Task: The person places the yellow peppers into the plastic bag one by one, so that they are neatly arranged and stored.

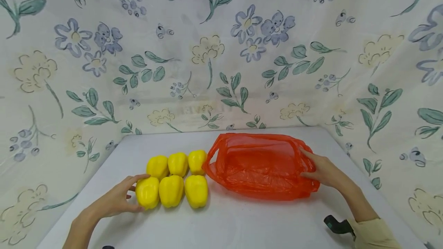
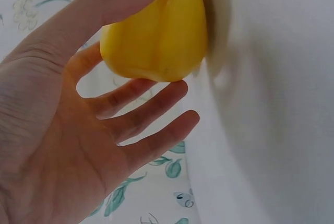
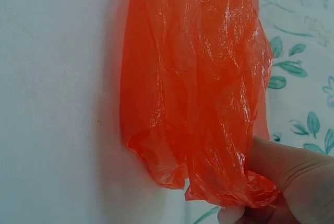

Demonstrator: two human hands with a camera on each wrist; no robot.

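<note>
Several yellow bell peppers stand close together in two rows on the left half of the table in the head view. My left hand [image 1: 115,199] is at the front row's leftmost bell pepper [image 1: 147,193], with thumb and index finger on either side of it. In the left wrist view the thumb lies over this pepper [image 2: 156,41], while the other fingers spread below it. To the right of the peppers lies a red plastic bag [image 1: 259,164], puffed out, with a handle loop at its left end. My right hand [image 1: 325,170] pinches the bag's right end, where the film bunches between thumb and fingers.
A white table [image 1: 235,226] bears everything. Behind it and along both sides hangs a floral cloth [image 1: 221,68]. A small black device [image 1: 337,225] sits at the right wrist near the sleeve. The bag's left handle reaches close to the back row's right pepper [image 1: 197,161].
</note>
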